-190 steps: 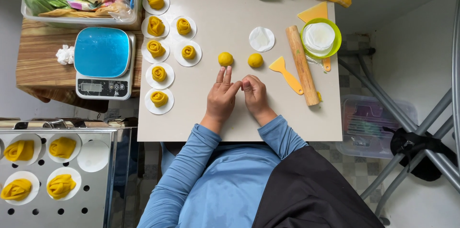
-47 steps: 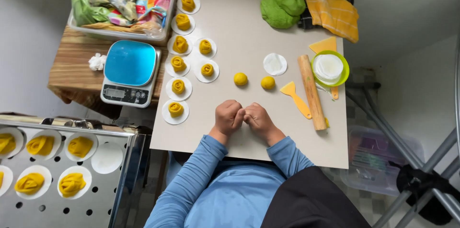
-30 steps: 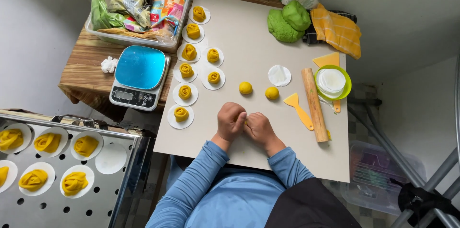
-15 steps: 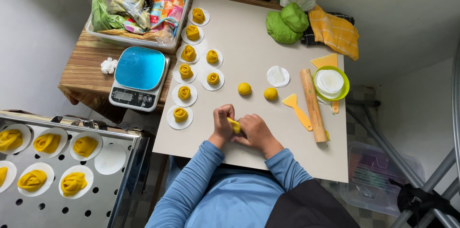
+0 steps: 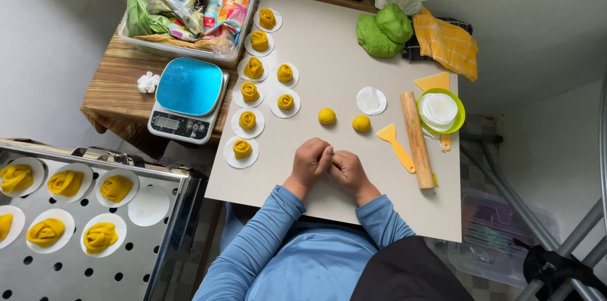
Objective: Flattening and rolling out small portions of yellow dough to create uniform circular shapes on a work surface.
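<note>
The yellow dough piece [image 5: 331,155] is almost fully hidden between the two hands, so its shape and long axis cannot be told. The left hand [image 5: 311,160] and right hand [image 5: 346,170] are curled and pressed together around it, just above the table [image 5: 329,54], near two dough balls [image 5: 327,116].

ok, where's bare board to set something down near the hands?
Free: the near-left corner below the last rose, beside the left hand; the strip between right hand and rolling pin; the far middle between rose column and green dough. Crowded: the left edge of roses, and around the green bowl.
</note>
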